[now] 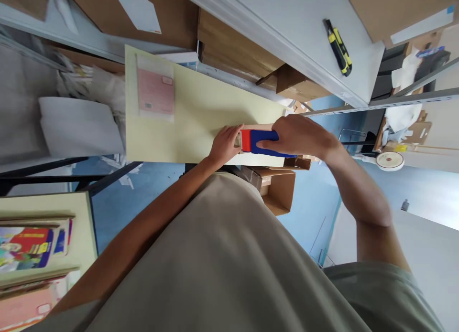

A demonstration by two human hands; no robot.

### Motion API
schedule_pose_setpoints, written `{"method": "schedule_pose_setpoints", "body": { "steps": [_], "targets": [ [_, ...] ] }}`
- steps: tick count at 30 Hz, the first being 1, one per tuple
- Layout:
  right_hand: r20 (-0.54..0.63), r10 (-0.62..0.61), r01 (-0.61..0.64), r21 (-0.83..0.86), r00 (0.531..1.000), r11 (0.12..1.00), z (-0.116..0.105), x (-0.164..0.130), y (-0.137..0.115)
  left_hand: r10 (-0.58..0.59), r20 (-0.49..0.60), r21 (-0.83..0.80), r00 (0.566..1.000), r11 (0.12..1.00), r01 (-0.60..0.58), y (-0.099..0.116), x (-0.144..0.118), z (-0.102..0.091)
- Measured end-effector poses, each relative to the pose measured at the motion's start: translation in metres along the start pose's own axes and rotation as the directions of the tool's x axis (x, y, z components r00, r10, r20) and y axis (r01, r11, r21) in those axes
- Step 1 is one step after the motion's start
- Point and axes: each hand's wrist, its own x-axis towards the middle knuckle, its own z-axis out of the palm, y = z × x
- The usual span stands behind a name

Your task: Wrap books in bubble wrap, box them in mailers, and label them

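Head view: we look down over our grey shirt.
Tape dispenser: red and blue, on the near edge of the pale yellow table.
Right hand: we grip the dispenser from above.
Left hand: fingers curled, pressing its red end.
Pink booklet: farther along the table.
Utility knife: yellow-black, on the grey shelf.

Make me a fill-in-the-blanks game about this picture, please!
1. Both hands hold a small box that is red and ____.
2. The box rests on a pale ____ board.
3. A pink paper in a clear sleeve lies on the same ____.
4. The yellow and black cutter knife lies on a ____ shelf.

Missing words: blue; yellow; board; grey

The left hand and right hand are both at the box.
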Motion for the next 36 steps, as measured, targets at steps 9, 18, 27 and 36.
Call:
{"method": "schedule_pose_setpoints", "body": {
  "steps": [9,18,27,36],
  "targets": [
    [-0.021,-0.091,0.091,0.008,0.996,0.996,0.021,0.005,0.051,0.077,0.022,0.132,0.997,0.988,-0.079,0.001,0.011,-0.011],
    [-0.023,-0.075,0.076,0.035,0.997,0.997,0.031,0.009,0.067,0.161,-0.006,0.063,0.987,0.985,-0.160,-0.022,0.020,-0.011],
    [0.016,-0.074,0.074,0.004,0.997,0.997,0.031,0.028,0.093,0.151,-0.100,0.110,0.984,0.984,-0.139,-0.020,0.018,-0.004],
    [0.067,-0.082,0.081,0.020,0.994,0.996,0.031,0.057,0.117,0.056,-0.129,0.185,0.990,0.982,-0.032,-0.017,0.006,0.002]
  ]
}}
